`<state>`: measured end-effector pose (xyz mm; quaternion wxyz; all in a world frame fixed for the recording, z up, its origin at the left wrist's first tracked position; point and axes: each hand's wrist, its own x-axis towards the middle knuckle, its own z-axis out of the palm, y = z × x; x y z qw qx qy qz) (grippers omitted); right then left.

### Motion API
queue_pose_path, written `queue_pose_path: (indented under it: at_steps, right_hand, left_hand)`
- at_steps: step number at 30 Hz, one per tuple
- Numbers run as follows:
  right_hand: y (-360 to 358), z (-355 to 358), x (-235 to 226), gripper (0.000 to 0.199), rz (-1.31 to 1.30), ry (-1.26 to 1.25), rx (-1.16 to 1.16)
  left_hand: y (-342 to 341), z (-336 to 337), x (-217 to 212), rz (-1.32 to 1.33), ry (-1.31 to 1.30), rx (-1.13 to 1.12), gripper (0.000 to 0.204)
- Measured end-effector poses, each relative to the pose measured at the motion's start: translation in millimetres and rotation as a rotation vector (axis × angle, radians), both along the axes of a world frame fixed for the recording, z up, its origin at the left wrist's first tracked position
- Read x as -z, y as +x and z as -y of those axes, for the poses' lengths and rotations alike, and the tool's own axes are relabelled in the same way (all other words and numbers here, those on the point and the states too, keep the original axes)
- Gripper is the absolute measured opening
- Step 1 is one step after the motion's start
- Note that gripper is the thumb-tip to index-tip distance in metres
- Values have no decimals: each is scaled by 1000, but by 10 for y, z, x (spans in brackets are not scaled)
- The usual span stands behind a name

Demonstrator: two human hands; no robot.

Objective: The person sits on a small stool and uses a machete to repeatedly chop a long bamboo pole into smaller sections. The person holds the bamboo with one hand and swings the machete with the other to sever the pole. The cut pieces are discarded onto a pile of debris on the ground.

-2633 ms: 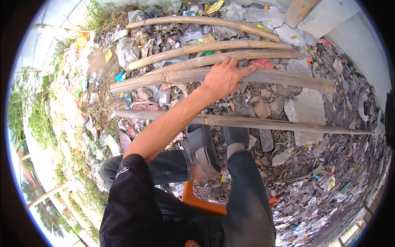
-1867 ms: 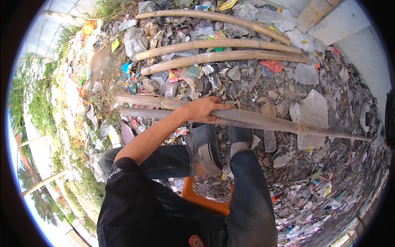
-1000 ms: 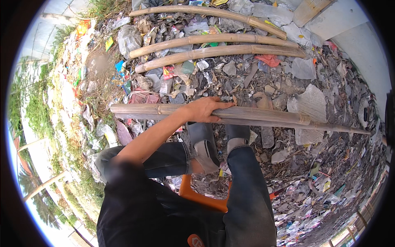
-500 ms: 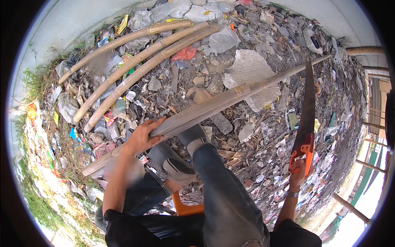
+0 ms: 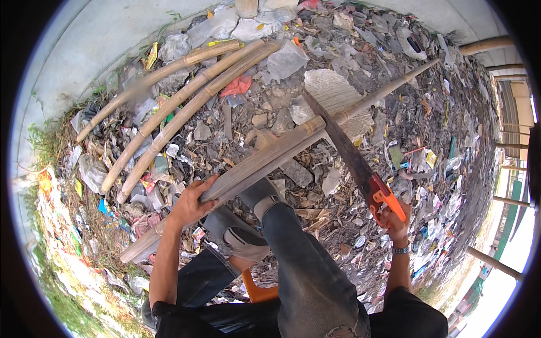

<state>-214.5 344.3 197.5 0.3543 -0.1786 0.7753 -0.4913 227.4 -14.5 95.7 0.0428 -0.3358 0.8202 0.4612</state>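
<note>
A long split bamboo pole (image 5: 265, 159) lies slantwise across the ground, from lower left to upper right, passing by my booted feet. Fingers wrapped over its edge, my left hand (image 5: 193, 204) grips the bamboo left of my boots. My right hand (image 5: 396, 221) is closed round the orange handle of a handsaw (image 5: 352, 155). The dark blade crosses over the bamboo near a node, its tip pointing up and left. Whether the teeth touch the bamboo I cannot tell.
Three bamboo strips (image 5: 186, 96) lie at the upper left. Under the pole's far part is a flat concrete slab (image 5: 332, 93). Plastic scraps, stones and litter cover the ground. A pale wall (image 5: 101, 50) stands at the back, and an orange seat (image 5: 260, 291) shows beneath me.
My right hand has swung the handsaw leftward, from beside the bamboo to across it. My left hand keeps its grip on the bamboo. The whole view has shifted slightly.
</note>
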Motion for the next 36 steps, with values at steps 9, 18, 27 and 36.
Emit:
queue_pose_path:
  at_steps: [9,18,27,36]
  right_hand:
    - [-143,-12,-7,19,-133,70,-97]
    - [-102,25,-46,17,-157,150,-134]
    - [-127,-35,4,20,-146,130,-140]
    - [-78,-20,54,20,-188,186,-177]
  left_hand:
    - [104,340,92,78,-209,-85,83]
    - [-34,991,525,218,-500,-179,84]
    - [-1042,780,439,-27,-813,-175,35]
    - [-2259,-477,604,229,-233,41,71]
